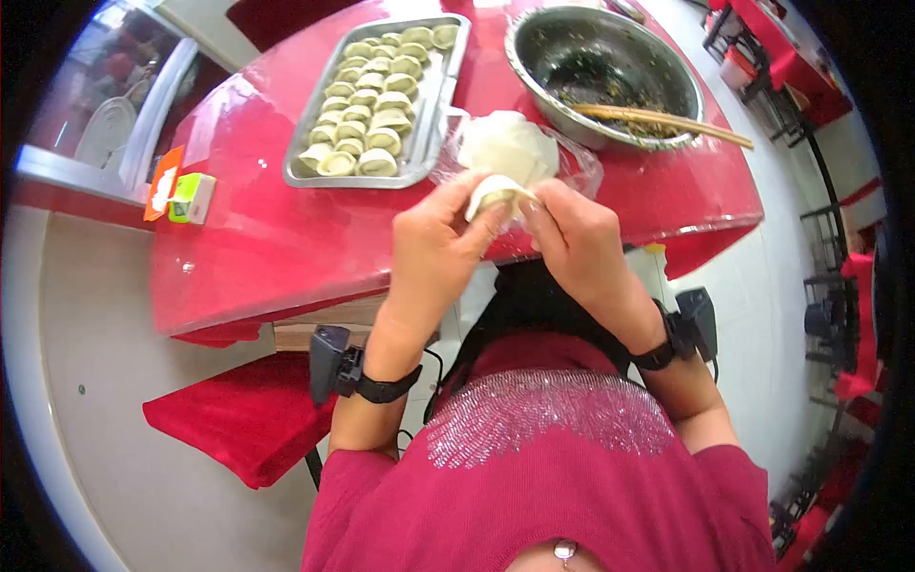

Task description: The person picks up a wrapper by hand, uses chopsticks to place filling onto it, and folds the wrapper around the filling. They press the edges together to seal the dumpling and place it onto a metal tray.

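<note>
Between my two hands is a pale dumpling (pixel 496 194), its wrapper folded over. My left hand (pixel 440 224) grips its left side with thumb and fingers. The fingertips of my right hand (pixel 570 229) pinch its right end. Just beyond the dumpling, a stack of round white wrappers (pixel 510 148) lies on a clear plastic bag (pixel 577 172). To the left, a metal tray (pixel 431 124) holds rows of folded dumplings. At the right stands a large steel bowl (pixel 688 81) with dark green filling low inside, and wooden chopsticks (pixel 667 121) rest across its rim.
The red-covered table (pixel 248 253) curves in front of me. A green and white box (pixel 193 198) and an orange packet (pixel 164 183) sit near its left edge. A red-covered stool (pixel 243 410) stands below left. More red-covered tables and dark chairs line the right side.
</note>
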A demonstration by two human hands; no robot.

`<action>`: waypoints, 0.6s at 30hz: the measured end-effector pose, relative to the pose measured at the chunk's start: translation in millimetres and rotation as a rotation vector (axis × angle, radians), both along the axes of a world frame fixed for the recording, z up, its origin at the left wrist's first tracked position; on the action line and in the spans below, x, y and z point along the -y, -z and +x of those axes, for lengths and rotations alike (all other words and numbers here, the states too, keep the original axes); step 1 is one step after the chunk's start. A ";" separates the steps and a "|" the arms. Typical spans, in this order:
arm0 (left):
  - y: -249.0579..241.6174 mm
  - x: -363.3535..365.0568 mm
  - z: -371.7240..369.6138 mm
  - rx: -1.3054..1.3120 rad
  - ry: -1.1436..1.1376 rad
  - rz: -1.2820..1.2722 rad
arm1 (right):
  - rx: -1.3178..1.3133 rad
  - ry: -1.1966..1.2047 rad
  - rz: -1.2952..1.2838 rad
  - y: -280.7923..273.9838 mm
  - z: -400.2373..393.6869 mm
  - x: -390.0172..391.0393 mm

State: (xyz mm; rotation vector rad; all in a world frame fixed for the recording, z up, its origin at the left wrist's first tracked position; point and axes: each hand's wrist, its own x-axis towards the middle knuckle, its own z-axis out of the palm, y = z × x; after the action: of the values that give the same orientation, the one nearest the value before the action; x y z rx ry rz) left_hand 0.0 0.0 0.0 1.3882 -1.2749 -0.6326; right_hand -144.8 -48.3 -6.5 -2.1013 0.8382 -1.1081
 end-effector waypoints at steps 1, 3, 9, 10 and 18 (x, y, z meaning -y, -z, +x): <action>0.1 0.3 1.6 -0.006 0.015 -0.011 | -0.039 -0.003 -0.040 1.3 0.1 0.4; -0.5 3.3 -7.6 0.068 0.012 -0.039 | -0.144 -0.020 -0.113 -8.7 -12.0 6.1; -38.1 24.3 41.0 0.184 -0.048 0.016 | -0.050 -0.064 0.182 -27.3 -33.0 8.6; -46.4 33.5 58.8 0.137 -0.062 0.042 | -0.022 -0.067 0.173 -18.2 -47.7 13.6; -36.0 166.1 120.4 0.472 0.022 0.158 | 0.118 0.153 0.440 1.3 -136.1 15.7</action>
State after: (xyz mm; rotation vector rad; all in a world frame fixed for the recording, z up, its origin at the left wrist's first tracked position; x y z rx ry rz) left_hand 120.4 -166.1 36.0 1.7226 -1.6385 -0.4390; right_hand -280.9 -64.0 -7.9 -1.6165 1.0878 -1.0033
